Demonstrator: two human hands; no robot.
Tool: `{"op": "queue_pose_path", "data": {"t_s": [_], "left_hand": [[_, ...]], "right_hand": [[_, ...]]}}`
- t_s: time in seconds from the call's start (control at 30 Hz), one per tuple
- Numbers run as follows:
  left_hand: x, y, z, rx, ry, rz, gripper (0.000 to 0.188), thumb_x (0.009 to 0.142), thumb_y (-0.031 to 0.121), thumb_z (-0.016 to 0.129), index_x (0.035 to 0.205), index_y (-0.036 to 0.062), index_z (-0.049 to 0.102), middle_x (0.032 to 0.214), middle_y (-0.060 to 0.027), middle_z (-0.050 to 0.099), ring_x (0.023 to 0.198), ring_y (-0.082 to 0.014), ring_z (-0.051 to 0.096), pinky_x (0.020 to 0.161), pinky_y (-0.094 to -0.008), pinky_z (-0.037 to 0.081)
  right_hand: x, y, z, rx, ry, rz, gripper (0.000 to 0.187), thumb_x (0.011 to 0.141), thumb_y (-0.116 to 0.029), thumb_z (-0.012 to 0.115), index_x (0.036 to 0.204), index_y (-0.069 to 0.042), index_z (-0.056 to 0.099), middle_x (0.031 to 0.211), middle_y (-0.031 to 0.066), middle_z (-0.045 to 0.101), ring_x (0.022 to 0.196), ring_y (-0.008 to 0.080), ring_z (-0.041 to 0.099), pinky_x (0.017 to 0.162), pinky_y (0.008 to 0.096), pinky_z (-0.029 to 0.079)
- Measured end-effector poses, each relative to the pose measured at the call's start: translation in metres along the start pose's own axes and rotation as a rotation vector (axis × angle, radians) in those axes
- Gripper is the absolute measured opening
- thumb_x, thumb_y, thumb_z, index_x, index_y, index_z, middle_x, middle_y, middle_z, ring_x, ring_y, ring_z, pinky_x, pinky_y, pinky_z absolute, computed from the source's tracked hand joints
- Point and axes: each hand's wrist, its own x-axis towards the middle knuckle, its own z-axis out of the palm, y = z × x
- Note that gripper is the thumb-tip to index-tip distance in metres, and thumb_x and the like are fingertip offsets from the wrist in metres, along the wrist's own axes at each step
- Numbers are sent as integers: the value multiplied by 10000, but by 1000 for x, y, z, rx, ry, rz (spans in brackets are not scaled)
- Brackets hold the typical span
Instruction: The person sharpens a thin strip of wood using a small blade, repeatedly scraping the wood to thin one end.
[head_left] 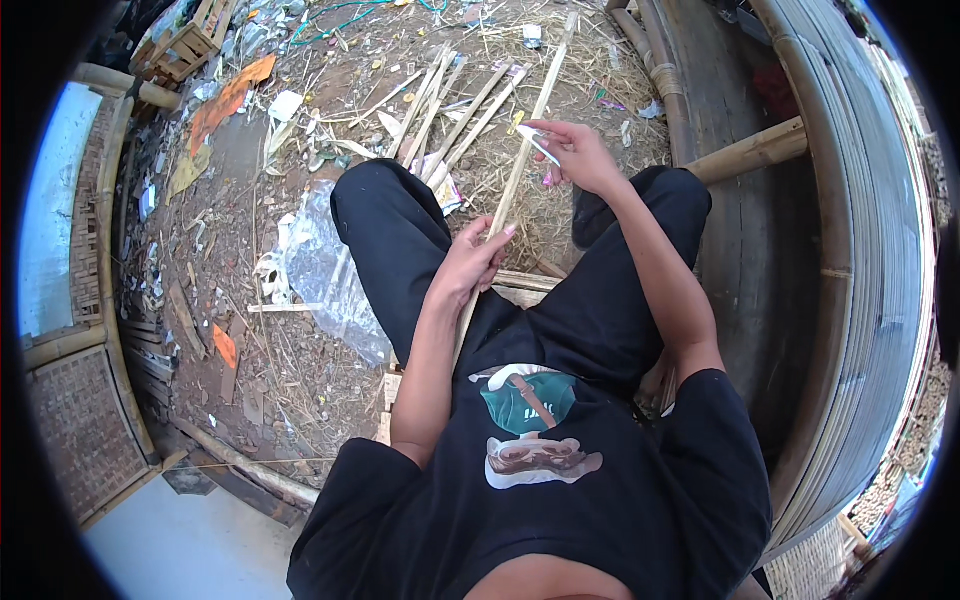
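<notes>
My left hand (473,262) is closed round a long, pale bamboo strip (516,177) above my lap. The strip slants from beside my waist up past my knees, its far end over the littered ground. My right hand (580,157), farther along, grips a narrow white flat piece (543,146) that lies close against the strip's right side. Whether that piece is a blade is too unclear to tell. Beyond my left knee, several more bamboo strips (478,113) lie loosely fanned on the ground.
A clear plastic sheet (325,265) lies left of my legs. Orange scraps (222,110) and other litter cover the dirt. A dark wooden platform (752,230) with a bamboo crossbar (748,152) stands at the right. At the far left is a wooden crate (193,40).
</notes>
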Motion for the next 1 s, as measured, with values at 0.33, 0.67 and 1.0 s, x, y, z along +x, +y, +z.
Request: {"op": "queue_pose_path", "data": {"t_s": [0.33,0.67,1.0], "left_hand": [[6,-5,-4,126,-29,31,258,822,246,748,830,83,549,537,83,409,379,-4,322,328,-189,229],[12,-9,-7,129,3,65,250,779,174,773,843,56,561,555,64,465,371,-15,339,322,-201,248],[18,-17,-8,126,38,40,207,793,149,747,823,59,564,540,56,455,367,-20,340,314,-210,238]], "right_hand": [[6,24,26,-328,253,-335,338,907,-56,521,1190,-183,655,909,153,704,695,206,689,625,334,521],[-5,23,43,-326,205,-421,373,851,14,525,1163,-134,664,822,217,657,599,255,642,579,335,486],[-10,48,56,-420,53,-490,404,866,30,499,1206,-136,642,843,191,681,641,195,658,627,304,501]]}}
